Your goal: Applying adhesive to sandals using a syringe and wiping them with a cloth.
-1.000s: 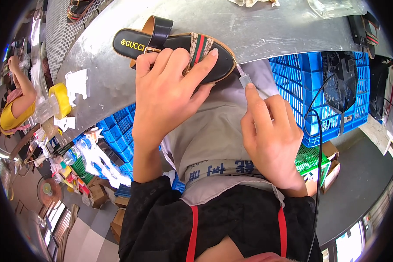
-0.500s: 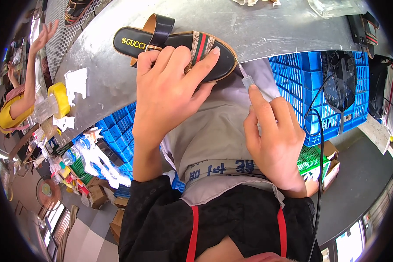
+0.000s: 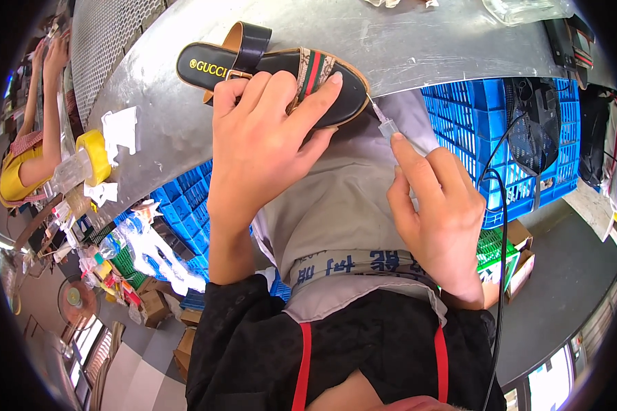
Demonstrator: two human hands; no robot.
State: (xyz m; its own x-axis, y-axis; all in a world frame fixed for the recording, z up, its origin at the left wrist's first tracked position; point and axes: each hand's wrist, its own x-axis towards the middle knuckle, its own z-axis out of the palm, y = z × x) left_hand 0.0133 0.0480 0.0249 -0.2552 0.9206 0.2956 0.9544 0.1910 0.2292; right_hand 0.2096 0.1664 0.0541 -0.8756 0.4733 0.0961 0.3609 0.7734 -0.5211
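A black slide sandal [image 3: 350, 97] lies at the near edge of the metal worktop, its toe pointing right. It has a dark buckled strap and a patterned strap with a green-red-green stripe. My left hand [image 3: 257, 147] grips the sandal around the patterned strap, thumb on the insole near the toe; the far fingers are curled out of full view. In my right hand [image 3: 440, 212] is a small clear syringe [image 3: 389, 128] with a thin needle. The forefinger presses along it, and the needle tip meets the rim of the sole at the toe. Its rear part is hidden in the palm.
Blue plastic crates [image 3: 463, 130] stand below the worktop [image 3: 185, 68] on both sides. A yellow tape roll [image 3: 96, 157] and white scraps sit at the left. More dark sandals [image 3: 572, 51] are at the far right. A black cable [image 3: 504, 274] hangs beside my right arm. Another person [image 3: 31, 164] works at far left.
The sandal and my left hand have shifted slightly left. The needle tip has moved a little up along the toe rim. A sandal at the upper left is gone; the other person's hands have moved.
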